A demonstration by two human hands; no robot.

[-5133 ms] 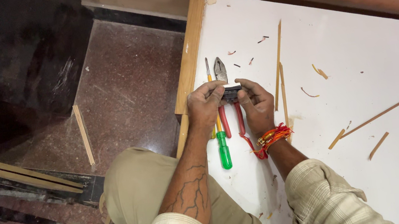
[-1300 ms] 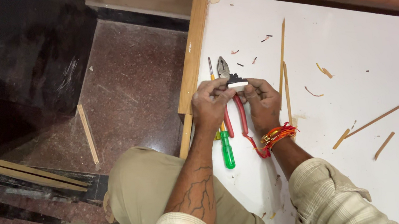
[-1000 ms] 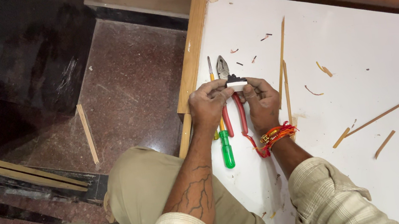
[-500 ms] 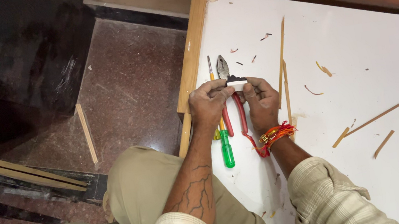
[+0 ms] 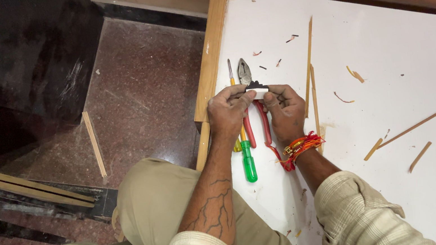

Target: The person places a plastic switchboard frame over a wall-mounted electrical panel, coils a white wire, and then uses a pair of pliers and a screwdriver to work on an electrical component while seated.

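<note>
1. A small black-and-white block-shaped part (image 5: 256, 88) sits pinched between the fingers of the left hand (image 5: 229, 112) and the right hand (image 5: 285, 110), just above the white board (image 5: 391, 58) on the floor; its long axis runs left to right.
2. Directly under the hands lies one pair of red-handled pliers (image 5: 252, 106), nose pointing away from the person.
3. Beside it lies one green-handled screwdriver (image 5: 246, 152), tip also pointing away.
4. One wooden batten (image 5: 212, 49) runs along the board's left edge.
5. Several thin wood slivers (image 5: 415, 125) are scattered over the board.
</note>
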